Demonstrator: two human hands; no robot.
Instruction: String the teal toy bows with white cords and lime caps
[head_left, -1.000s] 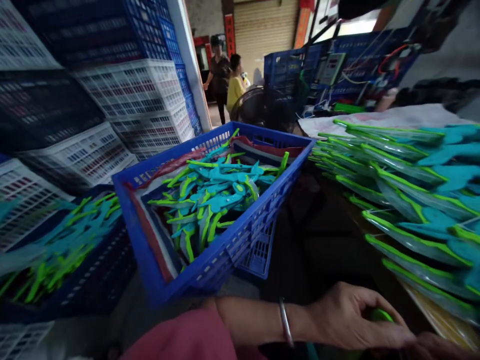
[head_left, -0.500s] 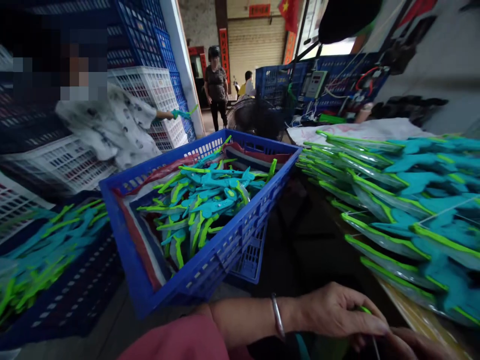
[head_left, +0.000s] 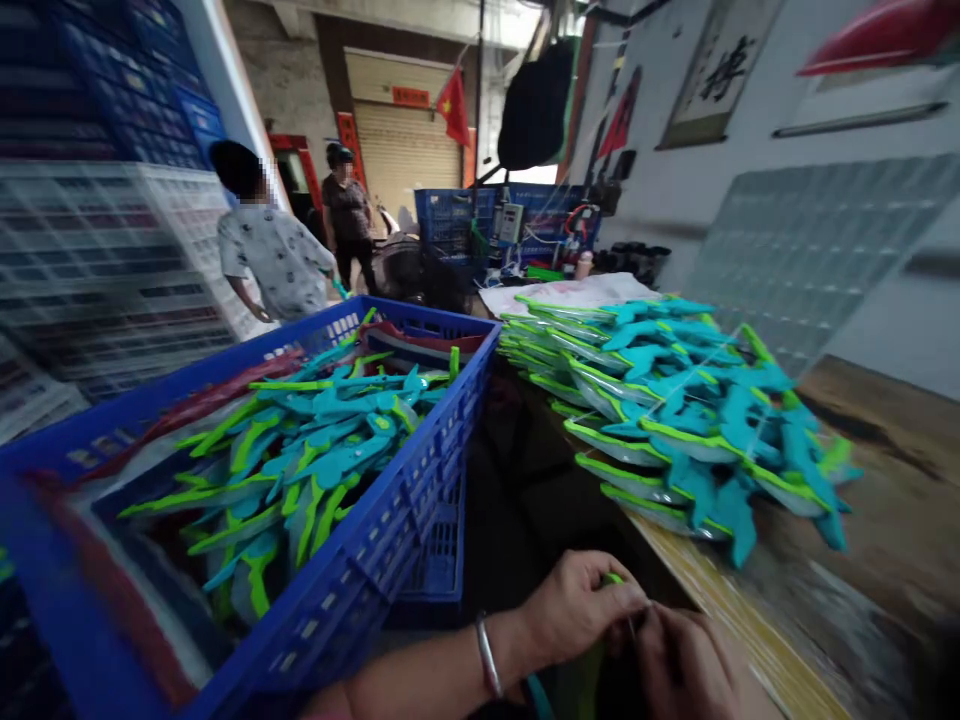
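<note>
My left hand (head_left: 577, 610), with a silver bangle on the wrist, is closed at the lower middle. A bright green tip (head_left: 613, 578) of a teal-and-green plastic piece shows between its fingers; most of the piece is hidden below. My right hand (head_left: 690, 655) is right beside it, fingers pinched together, and a thin strand shows between the two hands. What the right fingers hold is too small and dark to make out. Similar teal-and-green plastic pieces (head_left: 337, 430) lie jumbled in a blue crate (head_left: 420, 490) at left. More are stacked in a pile (head_left: 675, 400) on the right.
The pile rests on a wooden table (head_left: 742, 610) with a whitish sheet (head_left: 570, 292) at its far end. Stacked crates (head_left: 97, 270) stand at left. A person in a white patterned shirt (head_left: 274, 260) and another in dark clothes (head_left: 349, 215) are beyond the crate.
My view has swung to the right, so crate and pile sit further left. Both hands stay together at the same piece. The person in the white shirt has moved away, beyond the crate.
</note>
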